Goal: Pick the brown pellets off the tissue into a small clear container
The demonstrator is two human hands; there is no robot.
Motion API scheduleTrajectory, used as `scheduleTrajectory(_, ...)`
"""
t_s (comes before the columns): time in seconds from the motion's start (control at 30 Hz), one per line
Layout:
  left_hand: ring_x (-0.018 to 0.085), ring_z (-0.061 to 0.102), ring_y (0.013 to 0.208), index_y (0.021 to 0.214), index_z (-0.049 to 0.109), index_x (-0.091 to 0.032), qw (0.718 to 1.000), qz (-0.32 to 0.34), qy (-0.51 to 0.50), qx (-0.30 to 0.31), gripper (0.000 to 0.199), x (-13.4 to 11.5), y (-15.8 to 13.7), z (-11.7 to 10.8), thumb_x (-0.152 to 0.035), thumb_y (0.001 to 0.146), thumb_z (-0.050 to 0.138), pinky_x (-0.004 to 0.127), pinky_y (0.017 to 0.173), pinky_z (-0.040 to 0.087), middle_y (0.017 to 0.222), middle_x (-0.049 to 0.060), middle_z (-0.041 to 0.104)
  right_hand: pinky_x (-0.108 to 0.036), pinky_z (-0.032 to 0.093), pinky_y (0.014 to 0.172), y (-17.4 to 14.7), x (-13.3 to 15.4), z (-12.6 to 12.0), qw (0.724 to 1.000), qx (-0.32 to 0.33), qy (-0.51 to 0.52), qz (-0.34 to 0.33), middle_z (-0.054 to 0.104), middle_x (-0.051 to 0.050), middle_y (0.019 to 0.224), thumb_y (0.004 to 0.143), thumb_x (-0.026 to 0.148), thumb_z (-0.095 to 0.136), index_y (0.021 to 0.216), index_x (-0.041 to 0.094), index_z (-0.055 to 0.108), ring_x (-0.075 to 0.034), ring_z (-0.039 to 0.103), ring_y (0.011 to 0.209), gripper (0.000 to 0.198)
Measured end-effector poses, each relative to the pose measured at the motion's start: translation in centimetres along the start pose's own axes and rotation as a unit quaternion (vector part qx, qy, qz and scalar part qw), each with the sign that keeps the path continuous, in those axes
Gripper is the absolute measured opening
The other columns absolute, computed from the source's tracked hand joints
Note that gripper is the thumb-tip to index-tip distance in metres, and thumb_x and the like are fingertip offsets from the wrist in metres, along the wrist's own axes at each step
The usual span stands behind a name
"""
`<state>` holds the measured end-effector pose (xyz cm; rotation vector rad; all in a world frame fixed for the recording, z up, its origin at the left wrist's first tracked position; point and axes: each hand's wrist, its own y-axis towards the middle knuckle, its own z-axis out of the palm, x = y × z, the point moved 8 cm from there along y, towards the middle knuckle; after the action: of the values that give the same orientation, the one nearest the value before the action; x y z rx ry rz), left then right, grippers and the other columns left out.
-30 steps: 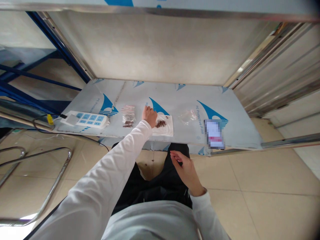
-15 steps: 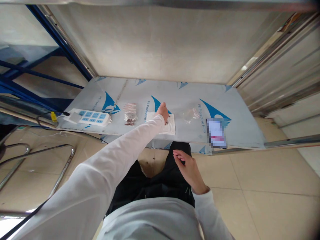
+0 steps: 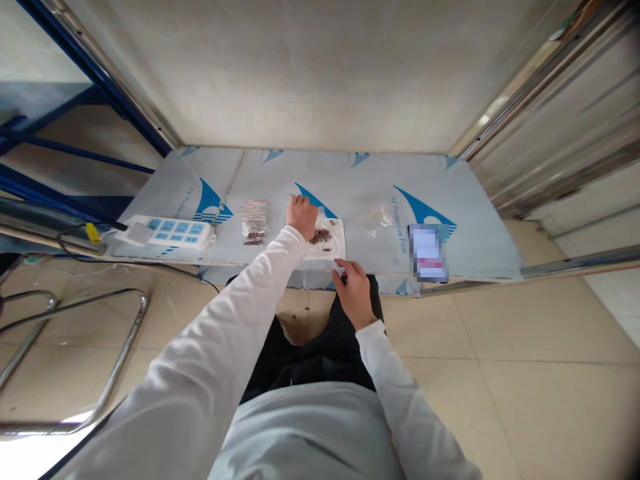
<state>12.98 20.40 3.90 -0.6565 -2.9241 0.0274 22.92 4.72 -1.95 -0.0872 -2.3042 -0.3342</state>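
My left hand is over the left back corner of a white sheet on the table, its fingers curled and closed. Whatever they hold, if anything, is hidden. Beside that hand, a loose pile of small dark-brown pieces lies on the sheet. At the table's front edge, close to the sheet's near right corner, is my right hand. Its fingers are bent and somewhat apart, with nothing visible between them. Left of the sheet is a clear plastic bag with reddish-brown pieces in and below it.
The table is covered in printed protective film. A white power strip sits at its left, with a cable. To the right lie a crumpled clear plastic bag and a phone. A metal-framed chair stands at left.
My left hand has shifted left from over the sheet, uncovering the brown pieces. My right hand has moved forward from above my leg to the table's front edge. The view has tilted slightly.
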Motion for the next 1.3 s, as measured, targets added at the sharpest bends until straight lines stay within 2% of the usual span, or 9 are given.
scheduleTrajectory(0.2, 0.026, 0.061, 0.097, 0.126, 0.057, -0.021, 0.944, -0.159, -0.26, -0.126, 0.051, 1.9, -8.1, -1.2, -0.041, 0.08, 0.067, 0.037, 0.084, 0.043, 0.102, 0.009, 0.063, -0.035, 0.053, 0.075, 2.8, 2.1, -1.2, 0.987, -0.026, 0.142, 0.064, 0.07, -0.013, 0.103, 0.092, 0.039, 0.053, 0.113, 0.015, 0.067, -0.022, 0.065, 0.083, 0.035)
scheduleTrajectory(0.4, 0.021, 0.06, 0.083, 0.13, 0.052, -0.021, 0.869, -0.117, -0.46, -0.143, 0.078, -0.3, -13.8, -0.2, -0.039, 0.06, 0.083, 0.033, 0.075, 0.048, 0.095, 0.005, 0.061, -0.029, 0.052, 0.071, 2.9, 4.7, -1.3, 0.927, 0.091, 0.339, 0.135, 0.075, -0.008, 0.087, 0.077, 0.052, 0.07, 0.091, 0.016, 0.072, -0.022, 0.069, 0.083, 0.039)
scheduleTrajectory(0.47, 0.019, 0.06, 0.078, 0.128, 0.053, -0.022, 0.805, -0.119, -0.568, -0.125, 0.079, 0.0, -14.8, 0.9, -0.045, 0.059, 0.084, 0.031, 0.072, 0.048, 0.094, 0.004, 0.063, -0.027, 0.051, 0.066, 3.1, 4.2, -1.5, 0.913, 0.09, 0.361, 0.165, 0.075, -0.007, 0.083, 0.077, 0.052, 0.07, 0.086, 0.016, 0.072, -0.019, 0.068, 0.076, 0.037)
scheduleTrajectory(0.6, 0.015, 0.06, 0.066, 0.093, 0.067, -0.019, 0.631, -0.172, -0.752, -0.079, 0.035, 0.5, -16.7, 4.2, -0.05, 0.077, 0.069, 0.028, 0.064, 0.047, 0.077, 0.002, 0.067, -0.025, 0.047, 0.058, 3.1, 3.1, -2.1, 0.905, 0.093, 0.368, 0.191, 0.075, -0.007, 0.082, 0.074, 0.052, 0.073, 0.086, 0.015, 0.073, -0.015, 0.064, 0.065, 0.038)
scheduleTrajectory(0.7, 0.014, 0.058, 0.061, 0.08, 0.069, -0.018, 0.583, -0.197, -0.783, -0.086, 0.029, 0.1, -17.8, 5.2, -0.047, 0.078, 0.07, 0.027, 0.062, 0.046, 0.066, 0.0, 0.065, -0.025, 0.047, 0.058, 2.6, 2.6, -2.8, 0.905, 0.115, 0.36, 0.196, 0.076, -0.008, 0.081, 0.073, 0.053, 0.074, 0.083, 0.016, 0.075, -0.014, 0.064, 0.064, 0.038)
scheduleTrajectory(0.87, 0.014, 0.061, 0.059, 0.081, 0.072, -0.018, 0.593, -0.177, -0.782, -0.068, 0.028, -1.7, -17.3, 5.7, -0.046, 0.077, 0.071, 0.026, 0.059, 0.048, 0.068, 0.002, 0.069, -0.026, 0.048, 0.057, 3.2, 0.6, -3.9, 0.913, 0.15, 0.321, 0.204, 0.075, -0.008, 0.082, 0.071, 0.055, 0.074, 0.082, 0.014, 0.077, -0.014, 0.064, 0.062, 0.042)
scheduleTrajectory(0.97, 0.015, 0.064, 0.06, 0.087, 0.073, -0.019, 0.639, -0.172, -0.746, -0.075, 0.031, -1.2, -16.9, 6.1, -0.048, 0.082, 0.065, 0.027, 0.059, 0.05, 0.076, 0.004, 0.073, -0.029, 0.052, 0.058, 6.4, -3.1, -5.9, 0.946, 0.05, 0.255, 0.195, 0.074, -0.008, 0.08, 0.071, 0.056, 0.072, 0.089, 0.013, 0.075, -0.015, 0.064, 0.06, 0.047)
scheduleTrajectory(1.07, 0.016, 0.066, 0.063, 0.088, 0.072, -0.019, 0.687, -0.214, -0.685, -0.118, 0.032, 1.8, -17.2, 6.8, -0.049, 0.084, 0.061, 0.026, 0.059, 0.05, 0.077, 0.004, 0.074, -0.033, 0.055, 0.064, 10.4, -7.3, -7.5, 0.965, -0.044, 0.176, 0.191, 0.074, -0.009, 0.079, 0.072, 0.05, 0.07, 0.097, 0.011, 0.071, -0.018, 0.067, 0.066, 0.046)
scheduleTrajectory(1.3, 0.02, 0.071, 0.072, 0.092, 0.07, -0.021, 0.763, -0.264, -0.563, -0.175, 0.032, 8.3, -18.7, 7.9, -0.05, 0.085, 0.057, 0.029, 0.066, 0.054, 0.081, 0.005, 0.076, -0.043, 0.048, 0.089, 14.9, -12.6, -7.9, 0.976, -0.111, 0.047, 0.183, 0.074, -0.011, 0.082, 0.065, 0.022, 0.07, 0.096, 0.012, 0.068, -0.026, 0.068, 0.083, 0.033)
